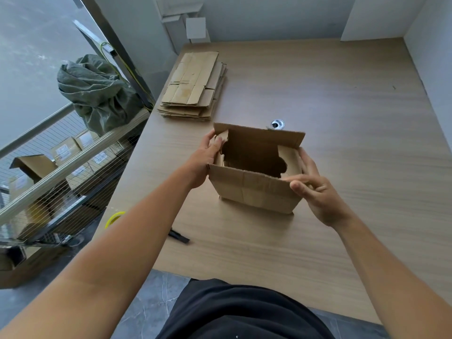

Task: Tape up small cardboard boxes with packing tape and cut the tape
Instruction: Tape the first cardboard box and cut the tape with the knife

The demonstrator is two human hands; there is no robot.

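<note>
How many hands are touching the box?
2. The left hand grips the left end of the box; the right hand holds the right end, by the near corner. Both show fully.

Nothing legible shows. White labels (64,153) on the stacked boxes (74,143) off the table's (342,118) left edge seem printed, but blur hides the words.

The box (254,192) is set mid-table (342,106); flattened cartons (193,86) are stacked behind-left, a cutter (179,237) laid before-left.
</note>
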